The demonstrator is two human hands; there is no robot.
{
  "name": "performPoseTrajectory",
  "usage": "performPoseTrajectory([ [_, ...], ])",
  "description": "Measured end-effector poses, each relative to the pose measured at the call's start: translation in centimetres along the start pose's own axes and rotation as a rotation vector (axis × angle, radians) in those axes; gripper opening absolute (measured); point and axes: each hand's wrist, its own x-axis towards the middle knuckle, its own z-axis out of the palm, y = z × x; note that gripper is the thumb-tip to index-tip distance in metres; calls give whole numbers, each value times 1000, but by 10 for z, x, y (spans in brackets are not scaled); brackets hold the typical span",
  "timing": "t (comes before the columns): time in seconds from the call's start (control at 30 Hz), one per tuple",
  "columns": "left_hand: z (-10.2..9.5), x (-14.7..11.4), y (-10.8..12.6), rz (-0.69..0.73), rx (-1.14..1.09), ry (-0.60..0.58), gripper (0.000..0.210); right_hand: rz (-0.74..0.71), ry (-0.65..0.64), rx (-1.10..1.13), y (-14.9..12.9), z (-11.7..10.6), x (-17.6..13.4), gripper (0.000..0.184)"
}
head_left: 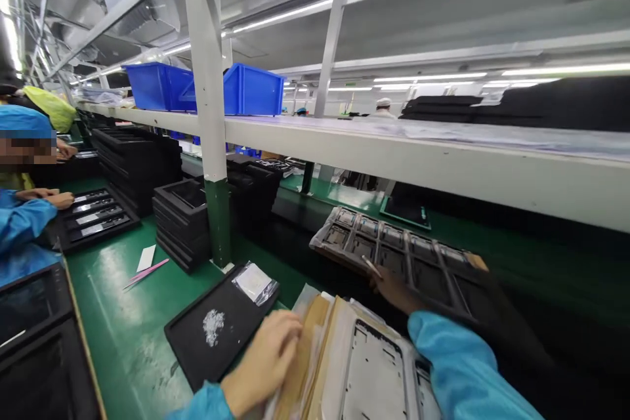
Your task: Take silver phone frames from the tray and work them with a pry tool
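My left hand rests flat on the left edge of a stack of brown card sheets and clear blister trays holding white frame parts. My right hand grips the near edge of a dark tray of several small frame parts and holds it tilted above the green bench, beyond the stack. Both my sleeves are light blue.
A flat black tray with tiny white bits and a small bag lies left of my left hand. Stacks of black trays stand behind a white post. Pink tweezers lie on the green mat. A co-worker's hand is at far left. Blue bins sit on the shelf.
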Motion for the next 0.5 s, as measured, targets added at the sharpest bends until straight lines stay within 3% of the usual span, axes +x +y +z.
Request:
performPoseTrajectory([
  [0.07,-30,-12,-6,-98,84,118,30,31,-52,19,-6,1,-6,12],
  [0.17,-76,-43,-18,-227,231,204,30,35,-145,22,-19,5,-13,15],
  [0.27,-101,-73,-26,-291,347,224,23,-22,-178,-3,-32,5,-16,17],
  [0.37,-97,-84,-31,-315,421,209,20,-70,-192,-43,-40,3,-15,14],
  [0.5,-73,-67,-40,-295,513,148,16,-93,-218,-84,-42,3,-16,17],
])
